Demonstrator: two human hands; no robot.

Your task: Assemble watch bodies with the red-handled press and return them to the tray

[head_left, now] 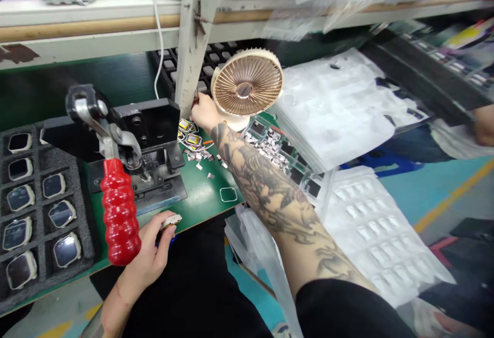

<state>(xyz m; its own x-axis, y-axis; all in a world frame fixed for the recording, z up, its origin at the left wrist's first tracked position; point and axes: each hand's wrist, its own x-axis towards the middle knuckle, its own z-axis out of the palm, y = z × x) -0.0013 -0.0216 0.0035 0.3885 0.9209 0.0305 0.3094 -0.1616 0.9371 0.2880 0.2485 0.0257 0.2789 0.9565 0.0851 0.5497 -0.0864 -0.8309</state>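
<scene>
My left hand (152, 245) is at the table's front edge, thumb and fingers closed on a small pale watch case (172, 220) seen edge-on. My right hand (207, 111) reaches far forward, beside the white post and left of the fan. Its fingers are closed around something thin and dark that I cannot make out. Just below that hand lies a pile of small yellow-and-silver batteries (193, 139) with wires, and small silvery pieces (198, 156) are scattered around them. A thin white square frame (228, 194) lies on the green tabletop (204, 189).
A black toggle press with a red handle (119, 212) stands between my hands and a foam tray (42, 225) of watches. A beige fan (247, 82) stands right of the post (193, 39). White plastic trays (380, 230) lie at right, near another person's hand (484, 124).
</scene>
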